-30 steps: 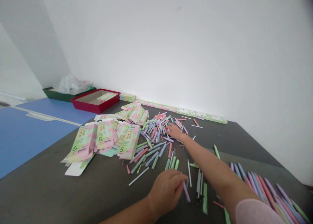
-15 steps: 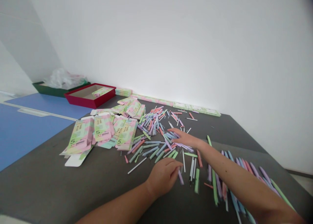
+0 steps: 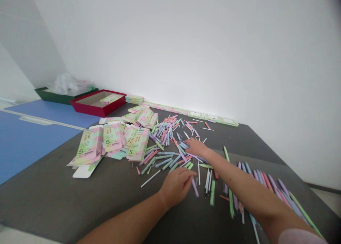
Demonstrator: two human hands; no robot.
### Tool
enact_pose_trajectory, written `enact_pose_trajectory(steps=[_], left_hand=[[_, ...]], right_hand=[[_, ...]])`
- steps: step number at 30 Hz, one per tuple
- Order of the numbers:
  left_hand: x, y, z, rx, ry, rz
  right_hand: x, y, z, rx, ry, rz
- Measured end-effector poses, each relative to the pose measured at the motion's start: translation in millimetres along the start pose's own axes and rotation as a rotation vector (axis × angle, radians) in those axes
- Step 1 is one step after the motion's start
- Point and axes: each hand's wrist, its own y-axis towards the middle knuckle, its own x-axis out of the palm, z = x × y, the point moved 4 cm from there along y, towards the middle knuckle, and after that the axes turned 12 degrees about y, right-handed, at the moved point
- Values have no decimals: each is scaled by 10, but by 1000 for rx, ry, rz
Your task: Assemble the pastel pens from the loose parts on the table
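My left hand [image 3: 176,184] rests on the dark table [image 3: 53,198], fingers curled loosely, fingertips beside a purple pen barrel [image 3: 195,188]; whether it pinches anything is hidden. My right hand [image 3: 196,147] reaches forward, its fingers lying on the near edge of a heap of pastel pen parts [image 3: 167,137]. What is under its fingers cannot be made out. White refills [image 3: 207,180] and a green barrel [image 3: 212,197] lie between my two arms.
Flat pastel pen cartons [image 3: 112,142] lie left of the heap. A red tray [image 3: 98,102] and a green tray [image 3: 57,95] stand at the back left. Finished pens [image 3: 266,182] lie in a row at right. A blue surface [image 3: 23,141] adjoins the table.
My right hand drew back from the far side of the heap, dragging pen parts nearer, then shifted slightly forward and left. The left hand stayed near the purple barrel.
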Motion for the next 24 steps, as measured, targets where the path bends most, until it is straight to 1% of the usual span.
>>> enact_pose_trajectory(steps=[5,10,13,17,21,24], left_hand=[[-5,3,11,21,0,17],[-8,5,7,21,-7,15],[-7,6,-16,4,-22,16],[-13,18,-60,-56,-52,36],[-37,46,-91,-115,-71,73],[-56,73,-130,-162,-97,108]], right_hand=[[13,5,-30,8,63,-14],[-71,3,11,49,270,50],[-179,-54,23,64,480,86],[-262,-218,-8,79,863,75],[-206,-428,-60,131,1243,10],[-128,-596,-104,181,1444,-43]])
